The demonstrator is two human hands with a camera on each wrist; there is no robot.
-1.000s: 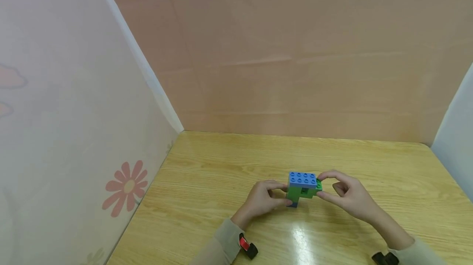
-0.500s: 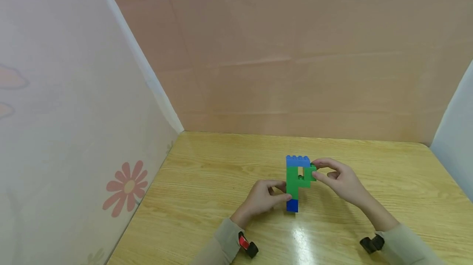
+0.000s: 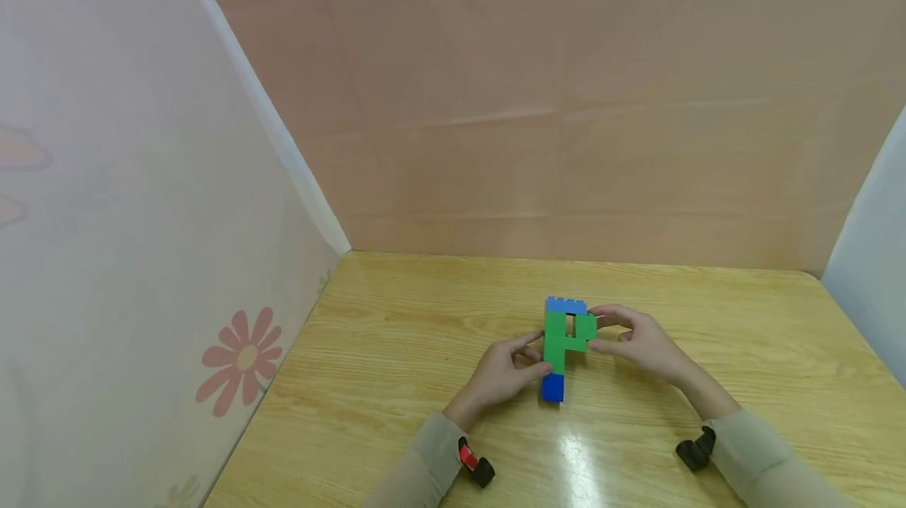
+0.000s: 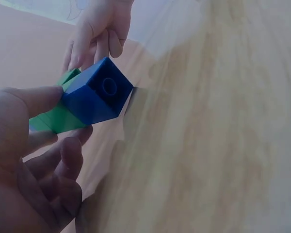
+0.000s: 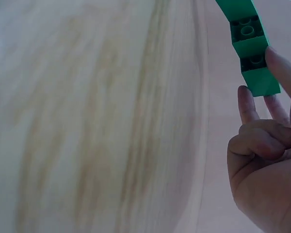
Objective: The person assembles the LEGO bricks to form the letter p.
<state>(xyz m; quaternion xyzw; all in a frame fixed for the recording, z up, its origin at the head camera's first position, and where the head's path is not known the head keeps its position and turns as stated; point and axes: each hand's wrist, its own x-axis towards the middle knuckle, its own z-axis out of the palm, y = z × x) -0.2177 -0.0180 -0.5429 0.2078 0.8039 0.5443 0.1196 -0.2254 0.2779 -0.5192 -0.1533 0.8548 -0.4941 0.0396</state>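
Note:
Between both hands is a P-shaped stack of toy building bricks (image 3: 554,351). A lighter blue studded brick (image 3: 565,307) caps its green column, and a dark blue brick (image 3: 553,388) forms the foot. My left hand (image 3: 498,374) pinches the lower green part between thumb and fingers. On the right side, my right hand (image 3: 640,344) grips the outer green brick (image 3: 585,327), which juts past the blue cap. The left wrist view shows the hollow underside of the dark blue brick (image 4: 99,94). Hollow undersides of green bricks (image 5: 262,80) appear in the right wrist view.
The wood-grain table (image 3: 425,311) lies beneath the hands. A brown backdrop (image 3: 566,138) rises behind it, with a pale flower-printed panel (image 3: 177,217) at left and a white panel (image 3: 874,256) at right. Each wrist wears a black device.
The stack has tipped from showing its studded top to showing its front face. My right hand has moved left and slightly up with the outer green brick; my left hand has barely moved.

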